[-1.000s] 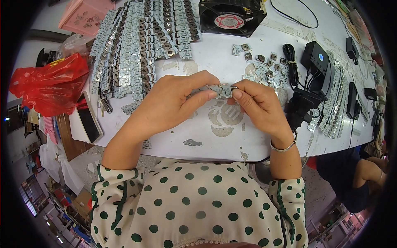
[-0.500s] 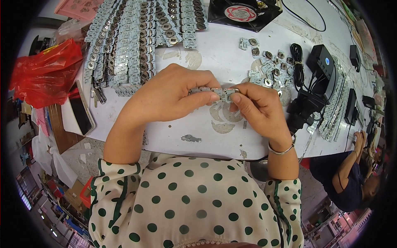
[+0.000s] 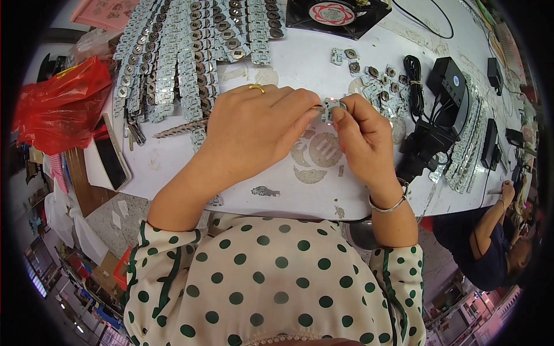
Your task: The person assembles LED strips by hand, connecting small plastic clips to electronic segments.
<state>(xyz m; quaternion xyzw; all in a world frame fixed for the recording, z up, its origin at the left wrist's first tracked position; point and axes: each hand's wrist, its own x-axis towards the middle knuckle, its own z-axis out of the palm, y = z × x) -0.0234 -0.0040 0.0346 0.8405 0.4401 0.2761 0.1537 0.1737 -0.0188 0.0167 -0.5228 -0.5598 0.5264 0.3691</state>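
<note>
On the white table (image 3: 190,167), the left hand (image 3: 254,130) and right hand (image 3: 363,135) pinch a small board piece (image 3: 330,107); snapping it apart needs a firm bend.

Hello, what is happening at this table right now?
A person in a dotted blouse holds a small circuit board piece between the fingertips of both hands, left hand and right hand, just above the white table. A large pile of similar board strips lies at the upper left, and loose small pieces lie to the right beside black power adapters. A red plastic bag sits at the left.
</note>
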